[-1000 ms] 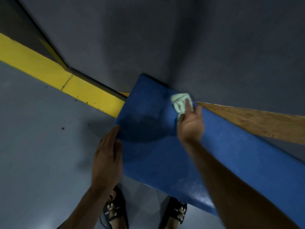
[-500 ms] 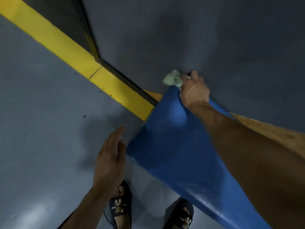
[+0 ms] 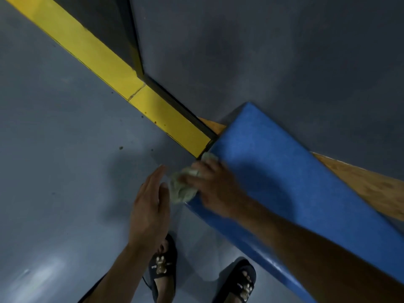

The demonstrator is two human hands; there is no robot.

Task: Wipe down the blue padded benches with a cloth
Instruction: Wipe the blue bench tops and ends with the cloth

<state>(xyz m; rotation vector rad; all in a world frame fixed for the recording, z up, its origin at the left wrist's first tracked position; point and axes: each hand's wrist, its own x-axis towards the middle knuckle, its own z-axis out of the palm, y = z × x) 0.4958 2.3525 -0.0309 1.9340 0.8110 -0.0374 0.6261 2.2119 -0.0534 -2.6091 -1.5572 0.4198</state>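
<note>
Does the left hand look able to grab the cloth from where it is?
Probably yes. The left hand hangs open just beside the cloth, nothing between them, though the right hand presses it onto the bench end.

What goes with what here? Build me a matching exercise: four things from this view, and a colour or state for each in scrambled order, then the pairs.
Things:
1. cloth
2. bench
3. left hand
4. floor stripe

Descriptions:
A. yellow, running along the base of the wall
B. open and flat, holding nothing
C. pale green, bunched at the bench's end edge under the right hand
D. blue padding, set against the grey wall

Pairs: 1-C, 2-D, 3-B, 4-A
</note>
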